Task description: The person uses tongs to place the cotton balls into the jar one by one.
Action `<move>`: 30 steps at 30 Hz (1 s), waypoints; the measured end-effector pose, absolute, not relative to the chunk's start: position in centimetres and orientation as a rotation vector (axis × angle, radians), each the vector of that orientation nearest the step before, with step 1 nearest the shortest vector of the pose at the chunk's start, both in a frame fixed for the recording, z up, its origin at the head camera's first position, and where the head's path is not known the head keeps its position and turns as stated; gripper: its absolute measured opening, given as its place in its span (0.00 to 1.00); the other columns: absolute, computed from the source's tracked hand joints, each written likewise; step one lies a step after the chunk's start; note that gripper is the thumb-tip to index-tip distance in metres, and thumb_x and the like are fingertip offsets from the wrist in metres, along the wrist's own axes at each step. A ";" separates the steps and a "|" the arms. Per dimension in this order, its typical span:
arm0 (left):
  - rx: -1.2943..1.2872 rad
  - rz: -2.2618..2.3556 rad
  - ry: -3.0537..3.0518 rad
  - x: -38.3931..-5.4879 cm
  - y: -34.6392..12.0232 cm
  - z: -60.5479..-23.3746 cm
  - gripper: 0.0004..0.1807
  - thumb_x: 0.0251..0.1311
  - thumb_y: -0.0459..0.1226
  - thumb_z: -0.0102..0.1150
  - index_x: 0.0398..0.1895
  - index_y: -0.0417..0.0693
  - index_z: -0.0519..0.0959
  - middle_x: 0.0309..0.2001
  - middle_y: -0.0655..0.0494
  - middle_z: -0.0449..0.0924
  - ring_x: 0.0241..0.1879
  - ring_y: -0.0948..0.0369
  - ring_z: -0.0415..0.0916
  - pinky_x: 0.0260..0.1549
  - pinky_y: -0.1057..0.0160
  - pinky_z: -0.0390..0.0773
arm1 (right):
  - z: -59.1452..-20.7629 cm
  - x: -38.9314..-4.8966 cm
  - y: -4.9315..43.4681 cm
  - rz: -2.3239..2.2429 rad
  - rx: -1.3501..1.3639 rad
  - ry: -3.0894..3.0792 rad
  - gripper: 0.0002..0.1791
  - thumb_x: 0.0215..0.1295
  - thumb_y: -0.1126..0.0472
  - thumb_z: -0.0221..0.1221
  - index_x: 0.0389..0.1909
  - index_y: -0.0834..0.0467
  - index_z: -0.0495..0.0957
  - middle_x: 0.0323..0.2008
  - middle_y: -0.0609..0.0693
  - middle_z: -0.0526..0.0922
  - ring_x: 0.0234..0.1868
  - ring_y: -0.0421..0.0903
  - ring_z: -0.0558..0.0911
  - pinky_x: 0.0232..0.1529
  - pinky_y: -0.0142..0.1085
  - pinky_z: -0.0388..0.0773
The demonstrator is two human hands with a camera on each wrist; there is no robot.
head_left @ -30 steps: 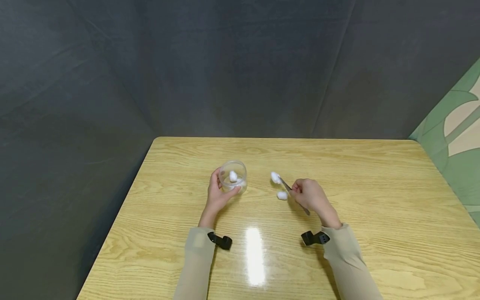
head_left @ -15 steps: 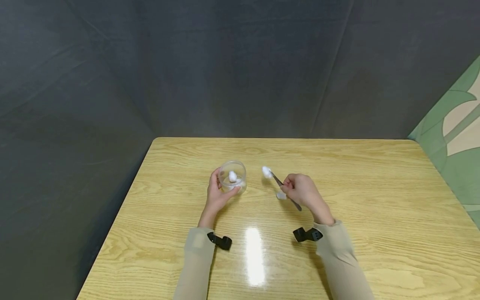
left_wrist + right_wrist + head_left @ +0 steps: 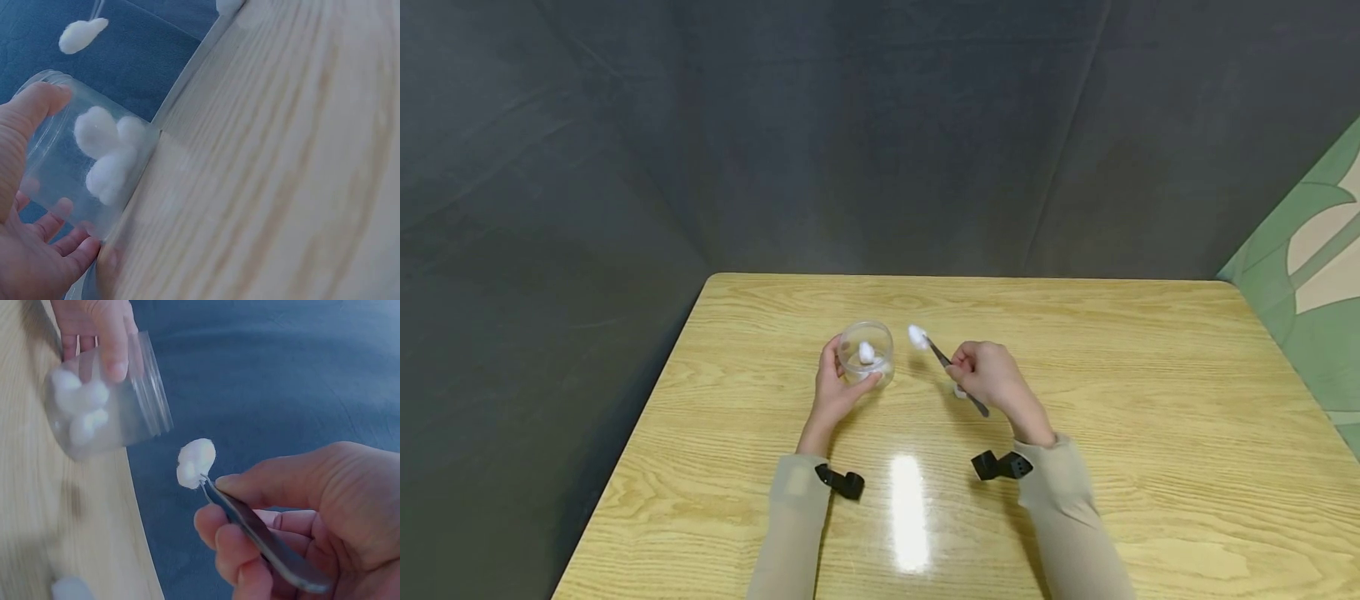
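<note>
My left hand [image 3: 837, 393] grips a clear plastic jar [image 3: 883, 340] that stands on the table, thumb on one side and fingers on the other. Several white cotton balls [image 3: 109, 162] lie at the bottom of the jar, which has its threaded mouth uncovered. In my right hand [image 3: 996, 379] a pair of metal tweezers [image 3: 262, 540] is pinched between thumb and fingers. The tweezer tips hold one cotton ball [image 3: 196, 462] in the air, to the right of the jar's mouth. Partly hidden under the right hand, another cotton ball [image 3: 959, 391] rests on the table.
The wooden table [image 3: 1150, 375] extends widely on both sides of the hands. A dark cloth [image 3: 880, 142] hangs behind its far edge. Each wrist wears a black camera strap, and a glare patch [image 3: 910, 512] shines near the front.
My right hand has carried the tweezers and their cotton ball leftward and up, closer to the jar. My left hand and the jar have stayed in place.
</note>
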State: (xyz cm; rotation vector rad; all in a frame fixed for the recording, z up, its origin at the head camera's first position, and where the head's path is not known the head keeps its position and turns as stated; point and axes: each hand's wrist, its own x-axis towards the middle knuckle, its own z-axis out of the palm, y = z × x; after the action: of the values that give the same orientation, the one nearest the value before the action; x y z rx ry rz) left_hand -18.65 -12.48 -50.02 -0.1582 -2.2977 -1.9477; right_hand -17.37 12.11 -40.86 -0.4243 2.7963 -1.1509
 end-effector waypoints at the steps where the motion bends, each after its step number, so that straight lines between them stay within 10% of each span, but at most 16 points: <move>1: -0.151 -1.943 -2.299 -18.9 -12.5 -50.5 0.45 0.46 0.30 0.70 0.68 0.40 0.56 0.63 0.36 0.60 0.61 0.42 0.59 0.57 0.43 0.61 | -40.8 -17.4 11.9 -1.159 -0.431 2.792 0.07 0.60 0.66 0.58 0.24 0.63 0.75 0.15 0.47 0.75 0.15 0.40 0.72 0.18 0.33 0.68; 30: -0.137 -1.916 -2.324 -18.3 -12.3 -49.1 0.44 0.46 0.30 0.70 0.66 0.39 0.56 0.63 0.37 0.60 0.60 0.43 0.60 0.56 0.46 0.63 | -40.2 -17.8 7.8 -1.146 -0.579 2.772 0.07 0.58 0.66 0.61 0.23 0.62 0.76 0.14 0.46 0.75 0.15 0.38 0.72 0.17 0.30 0.66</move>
State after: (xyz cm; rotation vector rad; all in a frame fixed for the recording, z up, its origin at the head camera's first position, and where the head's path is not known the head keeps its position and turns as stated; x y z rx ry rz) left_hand -18.34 -12.31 -49.07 -0.1367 -2.3239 -1.9162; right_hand -17.76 7.75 -40.25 -0.5789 2.7715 -1.1455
